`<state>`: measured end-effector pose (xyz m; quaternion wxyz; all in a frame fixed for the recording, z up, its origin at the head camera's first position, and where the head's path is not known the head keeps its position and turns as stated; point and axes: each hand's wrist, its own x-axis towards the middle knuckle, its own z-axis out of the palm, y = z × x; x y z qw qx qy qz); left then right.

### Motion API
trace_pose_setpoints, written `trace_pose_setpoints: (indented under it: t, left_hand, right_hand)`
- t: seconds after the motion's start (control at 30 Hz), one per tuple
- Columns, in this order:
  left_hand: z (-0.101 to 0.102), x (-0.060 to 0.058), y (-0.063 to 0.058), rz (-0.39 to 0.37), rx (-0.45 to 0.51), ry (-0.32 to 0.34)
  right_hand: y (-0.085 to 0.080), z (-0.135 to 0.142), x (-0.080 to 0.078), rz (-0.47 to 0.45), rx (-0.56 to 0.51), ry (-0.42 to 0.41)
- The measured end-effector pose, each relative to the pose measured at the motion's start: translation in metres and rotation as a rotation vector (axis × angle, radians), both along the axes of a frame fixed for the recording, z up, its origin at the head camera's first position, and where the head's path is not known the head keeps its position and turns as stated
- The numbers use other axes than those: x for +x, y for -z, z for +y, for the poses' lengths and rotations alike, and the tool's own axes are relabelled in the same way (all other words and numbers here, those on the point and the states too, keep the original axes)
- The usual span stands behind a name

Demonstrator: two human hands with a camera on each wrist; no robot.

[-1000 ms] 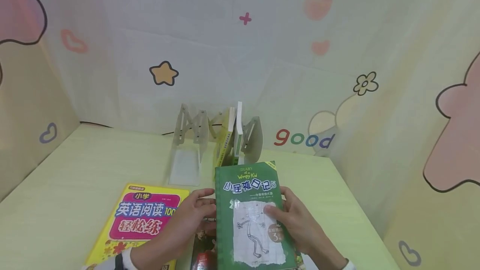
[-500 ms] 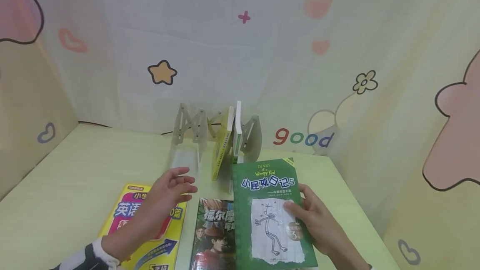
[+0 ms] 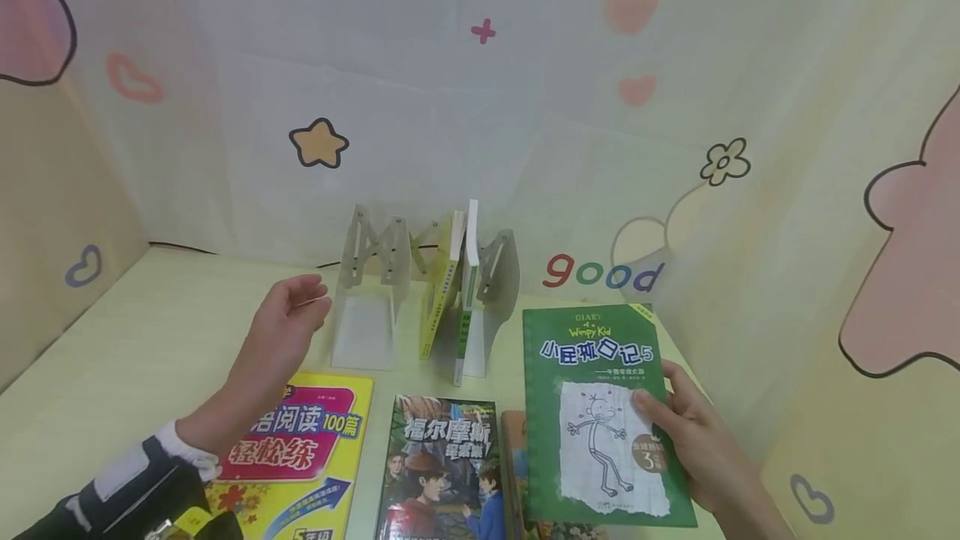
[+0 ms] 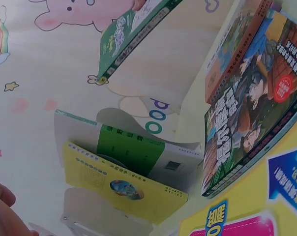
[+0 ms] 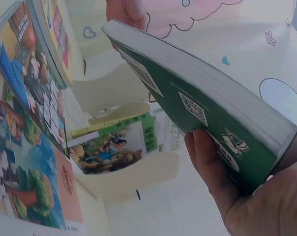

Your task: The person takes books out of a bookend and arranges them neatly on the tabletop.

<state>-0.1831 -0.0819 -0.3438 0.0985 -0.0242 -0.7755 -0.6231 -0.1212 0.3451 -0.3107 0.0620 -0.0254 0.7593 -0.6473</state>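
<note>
My right hand [image 3: 701, 427] grips the right edge of a green comic book [image 3: 581, 365], thumb on its front cover. In the right wrist view its fingers [image 5: 210, 162] press the back cover, and the page edges face up. My left hand [image 3: 277, 336] is raised with nothing in it, left of a grey metal book rack [image 3: 363, 332] and over the far end of a yellow workbook [image 3: 348, 461]. In the rack, a yellow book [image 3: 442, 294] leans beside a white-and-green book [image 3: 467, 298].
A comic-style book with dark cover [image 3: 442, 469] lies on the table [image 3: 187, 298] right of the workbook. Another book [image 3: 513, 448] lies beside it, partly under the green book in the head view. A printed curtain [image 3: 420, 90] encloses the back and sides.
My left hand has let go of the green book and moved left and up. My right hand has carried the green book to the right, uncovering the books on the table.
</note>
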Motion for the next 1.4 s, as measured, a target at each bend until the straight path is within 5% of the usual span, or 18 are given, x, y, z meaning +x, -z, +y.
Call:
trace_pose_setpoints:
  t: [0.4, 0.77, 1.03, 1.4]
  left_hand:
    - [-0.003, -0.034, -0.010, 0.089, -0.004, -0.033]
    - [-0.005, -0.061, -0.008, 0.024, -0.058, -0.028]
    - [-0.002, -0.070, -0.004, -0.012, -0.094, 0.029]
    - [0.001, -0.074, -0.002, -0.016, -0.091, 0.046]
  right_hand:
    - [-0.007, 0.032, 0.000, 0.028, -0.042, 0.026]
    - [-0.008, 0.038, 0.002, -0.141, 0.054, 0.218]
    - [0.010, 0.042, 0.005, -0.244, 0.055, 0.270]
    - [0.045, 0.038, 0.002, -0.308, 0.022, 0.176]
